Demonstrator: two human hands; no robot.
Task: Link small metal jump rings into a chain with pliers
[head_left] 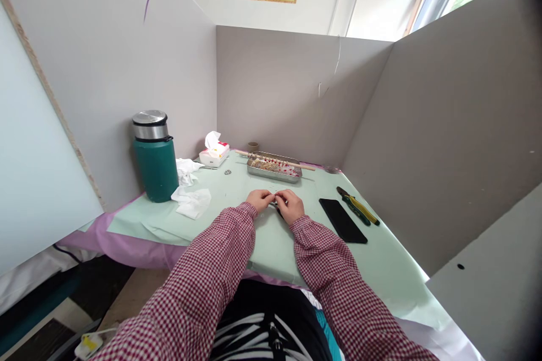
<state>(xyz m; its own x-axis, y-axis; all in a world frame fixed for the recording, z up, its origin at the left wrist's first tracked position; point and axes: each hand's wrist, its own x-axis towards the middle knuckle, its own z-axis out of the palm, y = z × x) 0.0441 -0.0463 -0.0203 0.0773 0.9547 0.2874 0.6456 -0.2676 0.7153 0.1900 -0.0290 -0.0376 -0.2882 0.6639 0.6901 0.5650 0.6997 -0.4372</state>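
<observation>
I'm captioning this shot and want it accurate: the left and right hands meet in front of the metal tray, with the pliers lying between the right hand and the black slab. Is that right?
Not quite: the head view shows the black slab between the right hand and the pliers. The left hand and right do meet before the metal tray.

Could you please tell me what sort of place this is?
Probably a small craft workstation in a booth: grey partitions stand around a covered table, which bears pliers and a metal tray of bead-like pieces.
</observation>
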